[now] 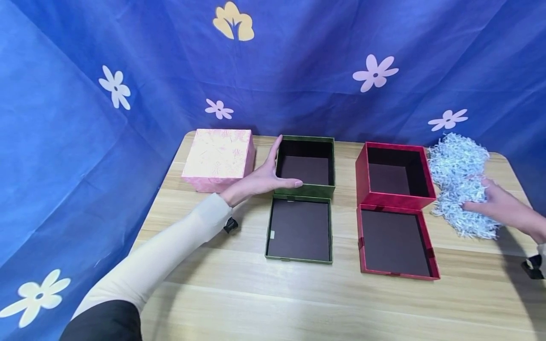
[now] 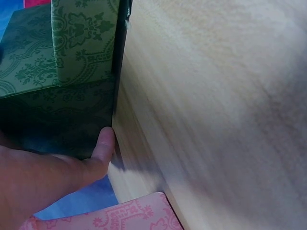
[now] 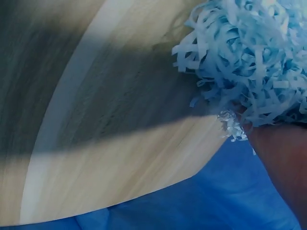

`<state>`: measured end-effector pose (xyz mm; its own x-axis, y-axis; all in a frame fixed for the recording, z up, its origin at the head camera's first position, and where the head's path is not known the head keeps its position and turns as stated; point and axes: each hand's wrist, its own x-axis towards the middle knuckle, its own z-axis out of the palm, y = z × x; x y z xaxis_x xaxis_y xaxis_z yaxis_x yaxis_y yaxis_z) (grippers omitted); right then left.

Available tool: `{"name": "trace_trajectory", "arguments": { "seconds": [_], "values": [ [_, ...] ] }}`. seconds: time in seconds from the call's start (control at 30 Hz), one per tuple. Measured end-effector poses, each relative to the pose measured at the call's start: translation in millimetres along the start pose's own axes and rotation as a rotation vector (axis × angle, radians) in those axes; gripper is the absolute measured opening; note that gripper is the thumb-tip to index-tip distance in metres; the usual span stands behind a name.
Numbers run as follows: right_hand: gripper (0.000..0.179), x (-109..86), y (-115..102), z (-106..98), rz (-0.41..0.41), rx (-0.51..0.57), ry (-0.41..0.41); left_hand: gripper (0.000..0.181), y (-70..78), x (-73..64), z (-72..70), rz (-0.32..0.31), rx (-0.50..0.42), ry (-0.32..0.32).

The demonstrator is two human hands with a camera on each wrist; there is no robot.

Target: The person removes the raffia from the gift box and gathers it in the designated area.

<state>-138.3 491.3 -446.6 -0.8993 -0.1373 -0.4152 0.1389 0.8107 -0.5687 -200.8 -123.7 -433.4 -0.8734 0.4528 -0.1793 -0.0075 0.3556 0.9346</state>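
My left hand [image 1: 266, 177] rests against the left side of an open green box [image 1: 304, 190], thumb at its front rim and a finger reaching along the side to the back corner. In the left wrist view a fingertip touches the green patterned wall [image 2: 57, 115]. At the right, my right hand [image 1: 496, 203] grips blue-white shredded paper [image 1: 458, 161]; its fingers are partly hidden in the strands. The right wrist view shows the shredded paper [image 3: 254, 62] bunched above the hand [image 3: 276, 148].
A closed pink patterned box [image 1: 217, 154] stands left of the green one. The green lid [image 1: 300, 232] lies inner side up before its box. An open red box [image 1: 398, 201] stands further right, its red lid [image 1: 396, 244] in front. A blue flowered cloth [image 1: 298, 71] hangs behind the table.
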Motion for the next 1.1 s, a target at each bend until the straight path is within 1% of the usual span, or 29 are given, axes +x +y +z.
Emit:
{"name": "trace_trajectory", "arguments": {
  "seconds": [0.1,0.2,0.23,0.33,0.4,0.43,0.5,0.57,0.63,0.67,0.73,0.83,0.87,1.0,1.1],
  "values": [
    [0.096,-1.4,-3,5,-0.073,-0.046,0.092,0.136,0.1,-0.5,-1.0,-0.001,-0.002,-0.002],
    [0.086,-5.3,-6,12,-0.14,-0.127,0.221,0.136,-0.3,-0.8,-0.2,0.0,-0.006,-0.007],
    [0.086,-6.3,-7,14,-0.157,-0.159,0.262,0.136,-0.3,-1.0,-0.1,-0.001,-0.007,-0.008],
    [0.093,-8.3,-8,16,-0.178,-0.22,0.351,0.136,-0.1,-1.4,-0.1,-0.004,-0.009,-0.011],
    [0.097,-8.4,-8,16,-0.165,-0.226,0.371,0.136,0.2,-1.5,-0.4,-0.005,-0.013,-0.011],
    [0.099,-8.1,-6,17,-0.158,-0.224,0.367,0.136,0.4,-1.5,-0.5,-0.007,-0.014,-0.011],
    [0.081,-7.0,-4,17,-0.146,-0.212,0.348,0.136,0.6,-1.0,-0.8,-0.007,-0.015,-0.015],
    [0.085,-6.5,-1,17,-0.109,-0.196,0.3,0.137,0.8,-0.5,-1.2,-0.01,-0.015,-0.015],
    [0.088,-5.7,0,16,-0.095,-0.188,0.268,0.138,0.9,0.1,-1.7,-0.015,-0.012,-0.017],
    [0.088,-5.4,1,15,-0.095,-0.185,0.26,0.138,1.3,0.2,-1.9,-0.016,-0.011,-0.017],
    [0.101,-5.6,1,14,-0.093,-0.169,0.255,0.139,2.1,0.4,-1.9,-0.014,-0.012,-0.014],
    [0.101,-8.9,-1,12,-0.083,-0.161,0.256,0.138,2.8,0.7,-1.2,-0.005,-0.012,-0.008],
    [0.102,-10.8,-2,10,-0.066,-0.154,0.245,0.137,2.8,0.6,-0.9,-0.001,-0.012,-0.004],
    [0.116,-20.4,-6,6,0.097,-0.141,0.159,0.136,1.9,-0.4,-0.1,0.009,-0.019,0.012],
    [0.122,-26.1,-10,5,0.162,-0.119,0.109,0.136,1.7,-2.7,-0.3,0.009,-0.025,0.016]
  ]
}}
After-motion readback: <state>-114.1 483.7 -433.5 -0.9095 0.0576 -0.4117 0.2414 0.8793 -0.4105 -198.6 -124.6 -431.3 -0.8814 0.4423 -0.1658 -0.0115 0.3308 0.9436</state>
